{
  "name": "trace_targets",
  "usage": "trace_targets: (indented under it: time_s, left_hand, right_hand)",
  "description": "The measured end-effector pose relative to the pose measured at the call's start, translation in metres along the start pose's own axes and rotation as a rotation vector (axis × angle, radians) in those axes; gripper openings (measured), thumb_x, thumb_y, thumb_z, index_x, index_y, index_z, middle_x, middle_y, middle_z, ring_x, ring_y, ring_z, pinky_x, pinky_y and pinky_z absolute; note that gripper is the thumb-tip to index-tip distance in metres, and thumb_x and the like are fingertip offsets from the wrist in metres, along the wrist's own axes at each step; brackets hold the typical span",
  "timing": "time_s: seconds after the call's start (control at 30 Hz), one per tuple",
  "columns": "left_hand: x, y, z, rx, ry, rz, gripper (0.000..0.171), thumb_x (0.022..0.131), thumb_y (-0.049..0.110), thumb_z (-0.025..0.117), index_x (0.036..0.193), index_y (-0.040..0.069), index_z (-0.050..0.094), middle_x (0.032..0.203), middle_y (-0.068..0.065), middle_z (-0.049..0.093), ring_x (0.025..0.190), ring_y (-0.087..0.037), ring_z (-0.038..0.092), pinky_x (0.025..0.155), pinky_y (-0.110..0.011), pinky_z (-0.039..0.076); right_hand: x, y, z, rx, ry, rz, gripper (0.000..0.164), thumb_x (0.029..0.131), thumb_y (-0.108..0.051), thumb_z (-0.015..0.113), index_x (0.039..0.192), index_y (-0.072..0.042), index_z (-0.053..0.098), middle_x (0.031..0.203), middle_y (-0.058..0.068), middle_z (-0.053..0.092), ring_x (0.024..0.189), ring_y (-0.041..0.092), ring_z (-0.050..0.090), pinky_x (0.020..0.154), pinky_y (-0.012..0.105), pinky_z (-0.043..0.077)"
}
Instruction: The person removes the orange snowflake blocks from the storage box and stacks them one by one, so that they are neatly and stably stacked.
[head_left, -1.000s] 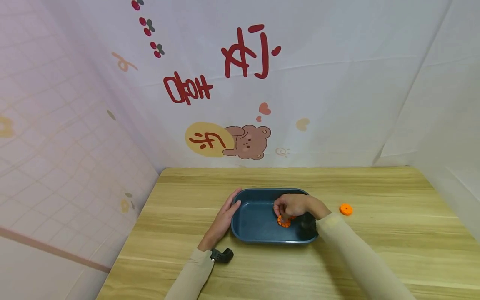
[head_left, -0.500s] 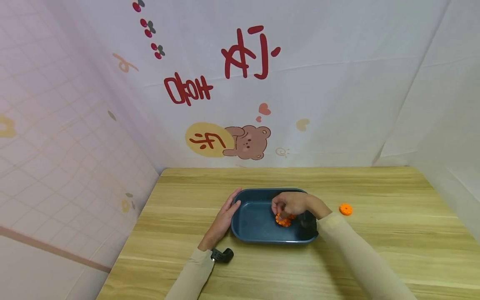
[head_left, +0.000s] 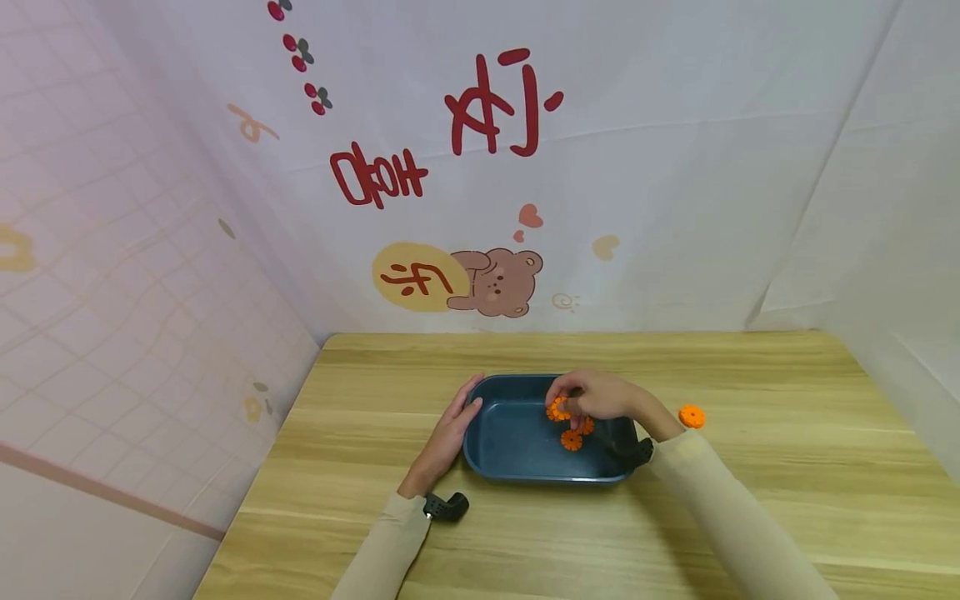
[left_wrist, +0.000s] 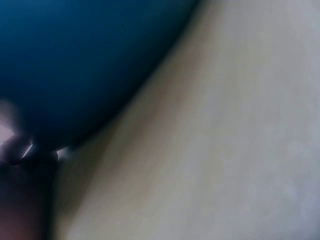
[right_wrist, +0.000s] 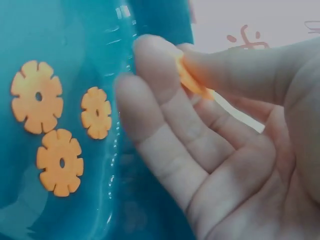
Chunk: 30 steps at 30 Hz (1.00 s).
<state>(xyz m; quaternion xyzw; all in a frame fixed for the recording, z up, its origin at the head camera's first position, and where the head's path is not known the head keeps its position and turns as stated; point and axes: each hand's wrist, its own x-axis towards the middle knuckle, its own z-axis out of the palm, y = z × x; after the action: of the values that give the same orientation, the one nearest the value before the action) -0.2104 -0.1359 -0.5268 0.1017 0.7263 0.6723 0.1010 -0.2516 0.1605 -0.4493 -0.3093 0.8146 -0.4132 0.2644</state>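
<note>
Right hand (head_left: 595, 395): hanging over the tray, thumb and fingertips closing on a small orange piece, the other fingers bending loosely.
Held disc (head_left: 560, 408): sitting in the right-hand pinch, showing nearly edge-on in the right wrist view, partly hidden by thumb and finger.
Left hand (head_left: 448, 427): resting against the tray's left end, fingers lying fairly straight along the outside, thumb touching the rim; gripping no disc.
Tray (head_left: 506, 442): dark blue, rounded corners, standing between the hands.
Tray discs: three, orange, notched, with centre holes, all lying on the tray floor; upper disc (right_wrist: 25, 97) and lower disc (right_wrist: 52, 162) nearly meeting or touching, can't tell; third disc (right_wrist: 90, 115) lying just beside them.
Table disc (head_left: 692, 417): orange, lying right of the tray, well apart from it.
Wrist cameras: black, one sitting at each wrist.
Sleeves: beige, covering both forearms.
Table (head_left: 787, 433): light wood grain, bearing tray and outside disc.
Wall cloth (head_left: 675, 183): hanging behind, showing red characters, cherries and a bear (head_left: 504, 283).
Left wrist view: blurring badly, showing mostly tray side and table.
</note>
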Motion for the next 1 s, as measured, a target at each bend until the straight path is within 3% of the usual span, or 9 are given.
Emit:
trace_targets:
  time_s: [0.1, 0.27, 0.5, 0.87, 1.0]
  left_hand:
    - [0.000, 0.000, 0.000, -0.003, 0.000, 0.000, 0.053, 0.107, 0.035, 0.042, 0.157, 0.019, 0.030, 0.161, 0.008, 0.025, 0.151, -0.017, 0.014, 0.121, -0.050, 0.012]
    - [0.000, -0.001, 0.001, -0.006, 0.006, 0.000, 0.052, 0.108, 0.032, 0.042, 0.156, 0.019, 0.031, 0.161, 0.008, 0.026, 0.150, -0.016, 0.015, 0.121, -0.050, 0.012]
    - [-0.001, -0.001, 0.001, -0.014, 0.005, 0.006, 0.053, 0.107, 0.035, 0.043, 0.156, 0.021, 0.032, 0.162, 0.007, 0.025, 0.151, -0.018, 0.014, 0.121, -0.051, 0.011]
    - [0.001, -0.002, 0.000, -0.034, -0.023, -0.008, 0.053, 0.109, 0.031, 0.039, 0.158, 0.017, 0.026, 0.164, 0.005, 0.020, 0.151, -0.017, 0.011, 0.122, -0.047, 0.009]
    - [-0.002, 0.007, -0.001, -0.046, -0.043, -0.026, 0.051, 0.109, 0.026, 0.038, 0.158, 0.017, 0.025, 0.165, 0.000, 0.018, 0.152, -0.019, 0.010, 0.122, -0.047, 0.009]
  right_hand:
    - [-0.008, 0.000, -0.002, 0.053, 0.027, -0.037, 0.026, 0.095, 0.004, 0.049, 0.116, 0.003, 0.064, 0.098, 0.025, 0.066, 0.072, 0.033, 0.068, 0.071, 0.051, 0.057]
    - [-0.020, 0.001, -0.004, 0.147, 0.056, -0.069, 0.035, 0.090, 0.011, 0.048, 0.122, 0.005, 0.060, 0.105, 0.030, 0.063, 0.083, 0.041, 0.069, 0.077, 0.043, 0.059]
    - [-0.030, 0.007, -0.005, 0.229, 0.072, -0.068, 0.034, 0.092, 0.005, 0.061, 0.126, 0.002, 0.059, 0.121, 0.033, 0.057, 0.095, 0.044, 0.069, 0.084, 0.049, 0.056]
    - [-0.042, 0.009, -0.011, 0.276, 0.107, -0.053, 0.037, 0.090, -0.003, 0.069, 0.125, 0.002, 0.058, 0.113, 0.033, 0.058, 0.099, 0.044, 0.068, 0.080, 0.036, 0.058]
    - [-0.046, 0.007, -0.013, 0.236, 0.132, -0.059, 0.038, 0.090, -0.005, 0.071, 0.125, 0.002, 0.058, 0.113, 0.028, 0.060, 0.094, 0.040, 0.070, 0.079, 0.033, 0.058]
